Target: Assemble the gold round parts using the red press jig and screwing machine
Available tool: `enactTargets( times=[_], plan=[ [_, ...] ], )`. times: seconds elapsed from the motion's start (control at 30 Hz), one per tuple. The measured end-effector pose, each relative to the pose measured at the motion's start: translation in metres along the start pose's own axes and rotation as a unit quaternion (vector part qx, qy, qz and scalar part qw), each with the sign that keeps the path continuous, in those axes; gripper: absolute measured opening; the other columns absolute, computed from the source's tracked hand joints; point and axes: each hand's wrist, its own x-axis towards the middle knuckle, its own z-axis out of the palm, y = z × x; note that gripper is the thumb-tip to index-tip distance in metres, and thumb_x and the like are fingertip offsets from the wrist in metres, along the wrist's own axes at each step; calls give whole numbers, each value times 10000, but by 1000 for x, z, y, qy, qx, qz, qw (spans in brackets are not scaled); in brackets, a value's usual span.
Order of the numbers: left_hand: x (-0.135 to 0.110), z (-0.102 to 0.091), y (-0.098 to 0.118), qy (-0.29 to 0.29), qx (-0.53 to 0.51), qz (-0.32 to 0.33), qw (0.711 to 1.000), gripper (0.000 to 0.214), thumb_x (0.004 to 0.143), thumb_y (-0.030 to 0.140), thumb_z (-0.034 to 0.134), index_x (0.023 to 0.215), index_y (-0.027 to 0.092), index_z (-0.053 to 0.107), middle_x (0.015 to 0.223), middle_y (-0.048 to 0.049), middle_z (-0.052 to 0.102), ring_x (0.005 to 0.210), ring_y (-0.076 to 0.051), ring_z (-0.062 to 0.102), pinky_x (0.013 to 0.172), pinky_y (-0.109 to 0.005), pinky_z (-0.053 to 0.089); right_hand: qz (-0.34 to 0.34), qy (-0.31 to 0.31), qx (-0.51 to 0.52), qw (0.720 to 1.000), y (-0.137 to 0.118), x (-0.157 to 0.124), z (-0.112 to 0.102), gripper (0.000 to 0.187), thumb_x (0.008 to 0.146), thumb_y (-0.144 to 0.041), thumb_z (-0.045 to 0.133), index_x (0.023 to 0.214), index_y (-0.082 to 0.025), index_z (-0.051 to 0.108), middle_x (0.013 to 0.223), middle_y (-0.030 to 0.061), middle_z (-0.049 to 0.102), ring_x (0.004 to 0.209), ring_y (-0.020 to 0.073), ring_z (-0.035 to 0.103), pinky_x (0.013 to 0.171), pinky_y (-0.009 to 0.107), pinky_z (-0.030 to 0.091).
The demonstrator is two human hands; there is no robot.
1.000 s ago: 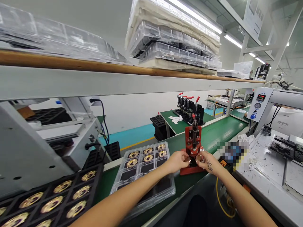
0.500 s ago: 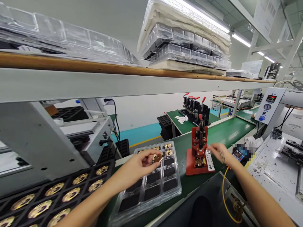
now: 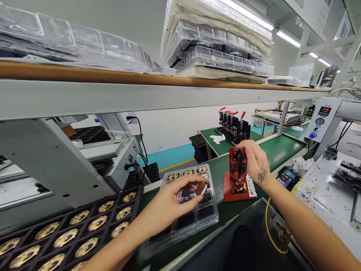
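Note:
My left hand [image 3: 172, 201] pinches a round copper-coloured part [image 3: 200, 187] over the clear plastic tray [image 3: 210, 220], whose far pockets hold several gold parts. My right hand [image 3: 254, 160] is closed round the upright lever of the red toggle-clamp fixture [image 3: 235, 177] standing on the green belt just right of the tray. A part sits in the fixture's base.
A black tray [image 3: 67, 235] of several gold parts lies at the lower left. A grey machine [image 3: 56, 165] stands behind it. Further clamp fixtures [image 3: 232, 126] sit on a green table beyond. A control box [image 3: 323, 120] and white bench are at the right.
My left hand carried the copper part from the fixture across to the clear tray. My right hand left the fixture's base, drew back, then rose onto the clamp lever.

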Motion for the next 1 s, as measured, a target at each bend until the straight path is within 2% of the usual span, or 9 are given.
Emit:
enactTargets(
  times=[0.07,0.17,0.3,0.47,0.53,0.63,0.7,0.83,1.0],
  plan=[
    [-4,2,2,-3,3,-10,1000,325,856,341,697,1167,250,725,1060,-35,793,909,-219,728,899,-351,609,-42,1,2,999,5,-35,-3,364,1137,-380,384,1147,-246,722,1158,80,771,1178,257,672,1112,449,469],
    [-4,13,10,-16,6,-4,1000,338,852,320,684,1183,252,710,987,-11,783,854,-202,720,854,-328,600,-25,-22,21,999,21,-67,-3,309,1129,-348,406,1280,-276,666,1207,80,777,1305,271,620,1173,499,433],
    [3,35,28,-39,7,38,998,312,860,277,651,1168,247,687,966,-6,765,819,-188,697,802,-316,576,38,-59,26,997,25,-77,-2,347,1134,-387,395,1347,-278,647,1420,106,690,1434,276,545,1217,509,400],
    [2,67,49,-48,32,124,991,326,869,187,597,1189,238,634,1050,-39,724,881,-200,688,799,-325,561,84,-78,23,993,-7,-84,-21,406,1119,-434,446,1457,-283,612,1560,108,583,1499,287,479,1260,506,353],
    [-1,77,55,-58,49,154,985,343,872,177,604,1209,237,616,1037,-46,702,866,-208,682,771,-327,559,128,-45,24,990,-25,-95,-32,352,1107,-437,485,1348,-290,694,1449,107,651,1394,293,569,1201,480,423],
    [-3,88,62,-69,63,185,978,356,882,164,618,1230,238,598,1023,-51,691,866,-221,681,766,-333,557,230,-48,60,970,-49,-118,-47,294,1079,-462,553,1130,-288,786,1073,84,762,1018,274,709,940,412,559],
    [-3,94,66,-74,60,198,975,342,891,146,608,1220,240,598,1024,-52,692,871,-223,681,774,-336,552,295,-61,99,948,-60,-132,-53,291,1050,-493,604,1122,-287,797,932,63,756,851,254,694,790,376,562],
    [-1,104,75,-90,31,203,974,313,904,138,593,1199,238,613,1008,-48,681,869,-220,675,779,-336,539,348,-42,158,923,-70,-145,-59,295,978,-532,708,1077,-271,803,877,46,732,769,224,643,711,338,532],
    [1,111,87,-145,-93,111,979,350,892,194,682,1232,244,613,985,-25,673,821,-193,657,766,-321,541,383,-26,205,900,-70,-145,-66,342,944,-575,742,959,-234,762,819,27,702,647,151,561,607,279,484]
  ],
)
